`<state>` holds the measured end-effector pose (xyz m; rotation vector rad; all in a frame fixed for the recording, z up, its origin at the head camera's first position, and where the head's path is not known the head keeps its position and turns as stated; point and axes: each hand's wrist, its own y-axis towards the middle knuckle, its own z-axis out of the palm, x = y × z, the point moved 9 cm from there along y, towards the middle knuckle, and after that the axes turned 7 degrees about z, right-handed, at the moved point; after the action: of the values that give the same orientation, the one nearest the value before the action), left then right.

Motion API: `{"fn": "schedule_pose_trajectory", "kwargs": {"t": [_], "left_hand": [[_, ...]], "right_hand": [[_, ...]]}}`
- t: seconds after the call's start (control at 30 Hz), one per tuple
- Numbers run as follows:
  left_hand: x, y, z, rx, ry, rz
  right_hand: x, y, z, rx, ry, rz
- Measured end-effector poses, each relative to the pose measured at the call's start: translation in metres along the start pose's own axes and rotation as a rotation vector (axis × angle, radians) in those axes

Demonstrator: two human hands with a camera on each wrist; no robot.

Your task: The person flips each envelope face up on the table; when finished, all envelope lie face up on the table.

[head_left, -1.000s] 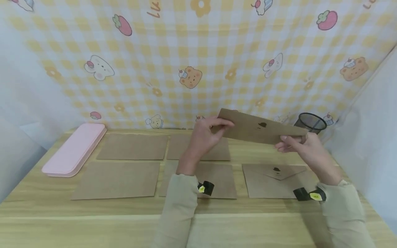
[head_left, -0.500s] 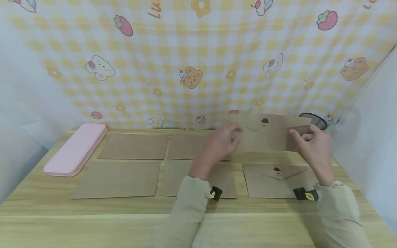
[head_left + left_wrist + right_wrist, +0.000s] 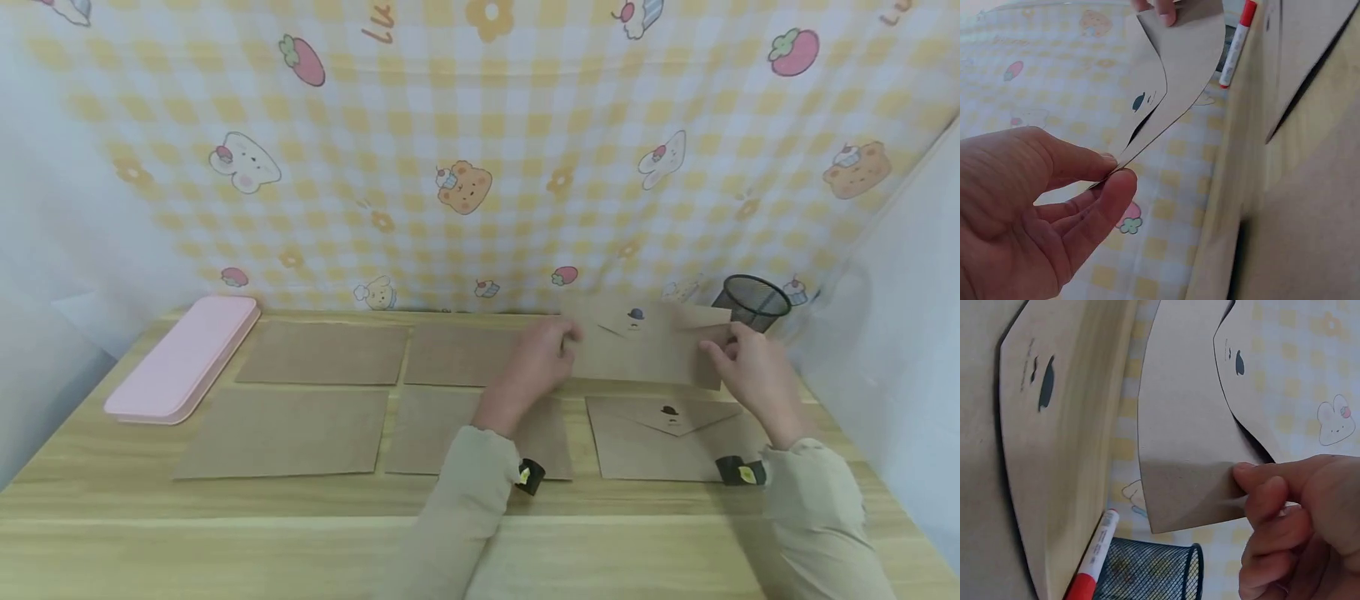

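Note:
A brown kraft envelope with a small hat-and-moustache print on its pointed flap is held up at the back right. My left hand pinches its left edge between thumb and fingers, as the left wrist view shows. At the opposite edge, my right hand pinches it between thumb and curled fingers. The envelope bows slightly, and a gap shows under its flap. Below it on the table lies a second envelope, flap side up with the same print.
Several plain brown envelopes lie in two rows at left and centre. A pink case sits at the far left. At the back right stands a black mesh pen cup, with a red-and-white marker by it. A patterned cloth hangs behind.
The envelope has come down toward the table and turned from tilted to nearly level, its flap side now facing me. My left hand has moved right and down with it.

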<state>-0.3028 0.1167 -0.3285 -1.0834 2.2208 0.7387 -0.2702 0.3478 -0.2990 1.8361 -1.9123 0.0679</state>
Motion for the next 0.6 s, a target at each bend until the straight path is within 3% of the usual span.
{"fn": "schedule_pose_trajectory", "kwargs": {"t": [0.13,0.37,0.5,0.6], "left_hand": [[0.003,0.001,0.013,0.037,-0.032,-0.042],[0.001,0.002,0.035,0.177,0.0,-0.071],[0.0,0.0,0.043,0.206,0.137,-0.078],[0.002,-0.004,0.045,0.21,0.225,-0.11]], "right_hand": [[-0.011,0.001,0.005,0.053,-0.017,0.034],[-0.028,-0.001,0.024,0.274,0.062,0.152],[-0.032,-0.002,0.034,0.37,0.058,0.182],[-0.035,-0.002,0.038,0.383,0.081,0.182]]}}
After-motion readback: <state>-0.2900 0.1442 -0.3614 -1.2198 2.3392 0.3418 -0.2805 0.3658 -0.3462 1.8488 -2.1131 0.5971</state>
